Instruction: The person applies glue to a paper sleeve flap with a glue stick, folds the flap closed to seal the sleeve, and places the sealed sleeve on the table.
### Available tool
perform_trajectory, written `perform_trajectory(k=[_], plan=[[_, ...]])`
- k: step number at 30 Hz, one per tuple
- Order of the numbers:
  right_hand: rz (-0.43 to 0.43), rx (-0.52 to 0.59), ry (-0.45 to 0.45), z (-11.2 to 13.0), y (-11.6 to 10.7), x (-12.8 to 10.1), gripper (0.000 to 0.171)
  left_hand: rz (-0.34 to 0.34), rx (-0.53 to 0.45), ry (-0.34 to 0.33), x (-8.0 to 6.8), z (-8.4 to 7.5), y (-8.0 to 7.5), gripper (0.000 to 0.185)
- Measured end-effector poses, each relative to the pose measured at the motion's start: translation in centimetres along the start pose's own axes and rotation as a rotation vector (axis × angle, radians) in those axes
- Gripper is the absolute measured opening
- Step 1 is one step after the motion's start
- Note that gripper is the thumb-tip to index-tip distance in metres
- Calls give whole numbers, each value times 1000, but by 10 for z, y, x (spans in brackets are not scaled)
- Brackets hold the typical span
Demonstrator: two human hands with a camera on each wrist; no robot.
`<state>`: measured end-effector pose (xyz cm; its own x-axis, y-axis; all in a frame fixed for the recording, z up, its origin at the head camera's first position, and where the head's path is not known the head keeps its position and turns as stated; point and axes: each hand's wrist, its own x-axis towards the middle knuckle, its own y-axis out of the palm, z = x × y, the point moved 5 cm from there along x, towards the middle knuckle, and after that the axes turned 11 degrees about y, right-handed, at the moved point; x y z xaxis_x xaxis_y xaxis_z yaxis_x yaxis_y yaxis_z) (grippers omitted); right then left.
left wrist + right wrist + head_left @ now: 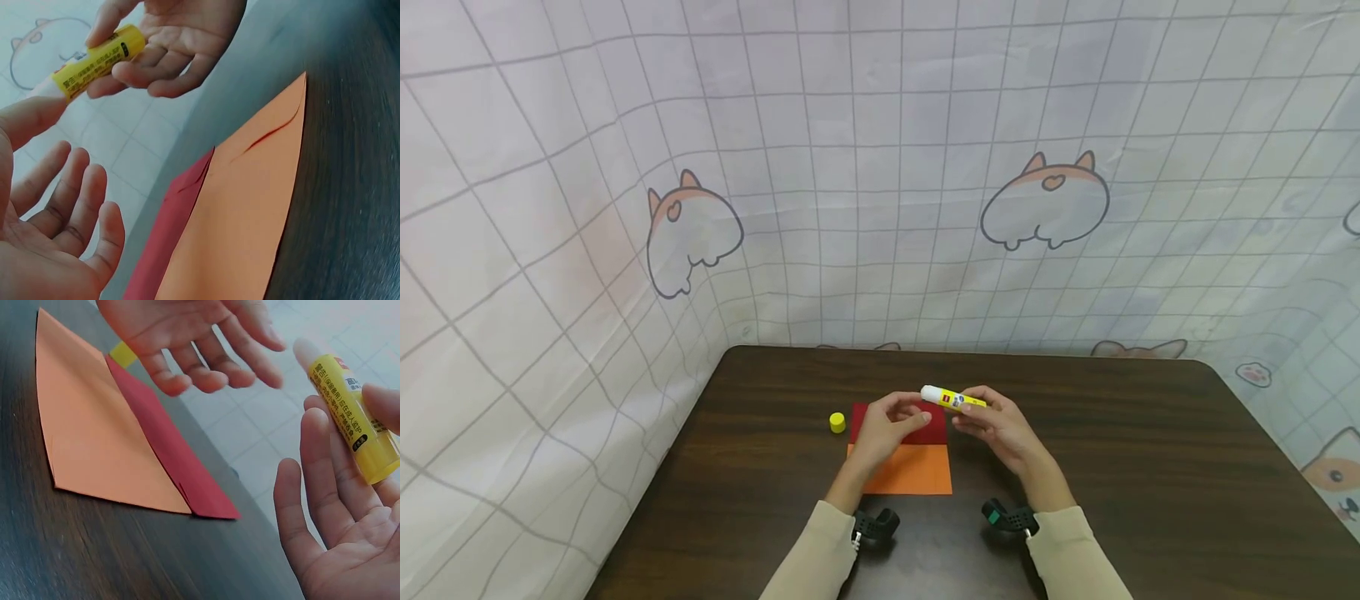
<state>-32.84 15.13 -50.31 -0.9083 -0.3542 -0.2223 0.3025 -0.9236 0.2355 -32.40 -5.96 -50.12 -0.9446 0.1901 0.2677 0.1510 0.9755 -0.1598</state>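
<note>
An uncapped glue stick held up over two sheets of paper.

The right hand (1000, 427) pinches the yellow glue stick (953, 399) between thumb and fingers, its white tip pointing toward the left hand (887, 429). The left hand hovers just beside that tip with fingers loosely spread and holding nothing, its thumb close to the tip. Under both hands on the dark table (1150, 467) lie an orange sheet (917, 471) and, partly under its far edge, a red sheet (934, 432). A small yellow cap (837, 422) stands on the table just beyond the left hand's outer side.
</note>
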Motion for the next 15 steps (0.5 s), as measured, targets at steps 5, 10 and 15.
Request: perform_trajectory(k=[5,10,15], plan=[[36,3,-7,-1,6,1,11,3,-49,4,-1,-3,4,42],[48,-2,-10,0,10,3,11,10,-113,-8,0,-3,9,40],[50,8,-16,0,14,3,11,4,-168,-22,-1,-2,14,42]])
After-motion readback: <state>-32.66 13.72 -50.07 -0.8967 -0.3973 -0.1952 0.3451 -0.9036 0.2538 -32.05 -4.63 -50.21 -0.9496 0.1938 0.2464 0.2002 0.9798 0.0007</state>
